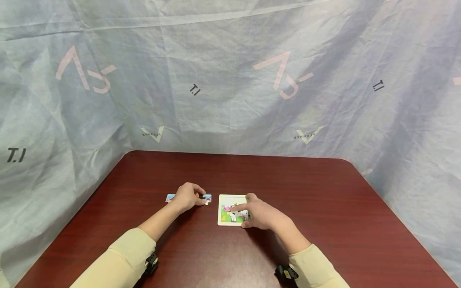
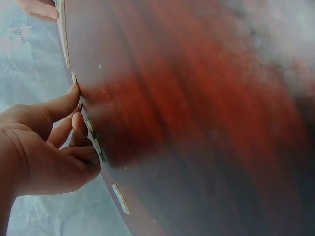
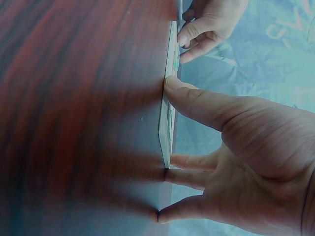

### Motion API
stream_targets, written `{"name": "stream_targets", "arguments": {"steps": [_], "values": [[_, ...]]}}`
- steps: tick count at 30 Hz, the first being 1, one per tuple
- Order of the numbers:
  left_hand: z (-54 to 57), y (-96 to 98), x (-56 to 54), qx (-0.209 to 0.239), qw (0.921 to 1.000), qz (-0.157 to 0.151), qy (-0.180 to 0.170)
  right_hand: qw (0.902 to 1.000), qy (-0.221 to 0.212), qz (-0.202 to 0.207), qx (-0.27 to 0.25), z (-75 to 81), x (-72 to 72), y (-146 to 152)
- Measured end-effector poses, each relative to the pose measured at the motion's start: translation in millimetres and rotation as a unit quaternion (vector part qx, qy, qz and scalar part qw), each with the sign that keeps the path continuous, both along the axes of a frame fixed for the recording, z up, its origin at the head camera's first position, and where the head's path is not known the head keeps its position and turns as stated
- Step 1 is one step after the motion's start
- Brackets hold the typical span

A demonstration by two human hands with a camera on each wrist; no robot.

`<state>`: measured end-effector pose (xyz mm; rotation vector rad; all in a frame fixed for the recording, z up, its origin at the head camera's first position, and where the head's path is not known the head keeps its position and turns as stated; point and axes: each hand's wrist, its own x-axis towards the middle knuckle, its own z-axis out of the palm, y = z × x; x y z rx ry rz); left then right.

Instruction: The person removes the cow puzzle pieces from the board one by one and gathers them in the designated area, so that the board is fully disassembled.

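Observation:
My left hand (image 1: pixel 186 197) bends over the table with thumb and index finger pinching a small blue puzzle piece (image 1: pixel 207 197) at its left side. Partly hidden behind that hand is another puzzle piece (image 1: pixel 170 197). Flat to the right lies a square, pale-framed puzzle board (image 1: pixel 225 223) with a cow picture (image 1: pixel 235 215) on green. My right hand (image 1: pixel 264 213) spreads over the board's right side, its thumb at the near edge and one finger reaching across the cow. In the right wrist view, the thumb (image 3: pixel 179 88) touches the board's edge while the other fingers extend nearly straight.
The dark red wooden table (image 1: pixel 230 172) carries everything. Low in the left wrist view, a loose piece (image 2: pixel 121 199) lies flat, apart from the left hand. A grey printed cloth (image 1: pixel 230 80) hangs behind the table and along both sides.

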<state>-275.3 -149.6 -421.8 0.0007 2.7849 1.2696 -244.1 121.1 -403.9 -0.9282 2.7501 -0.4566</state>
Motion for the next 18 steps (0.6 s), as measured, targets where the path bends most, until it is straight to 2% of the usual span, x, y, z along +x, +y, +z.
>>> {"name": "stream_targets", "arguments": {"steps": [12,18], "values": [[0.3,-0.2,-1.0,0.001,1.0,-0.004,0.0,0.9998,0.016,0.009,-0.005,0.9,0.6,0.2],[2.0,0.4,0.9,-0.024,0.9996,-0.013,0.009,0.9999,0.009,0.009,-0.004,0.6,0.4,0.7]]}}
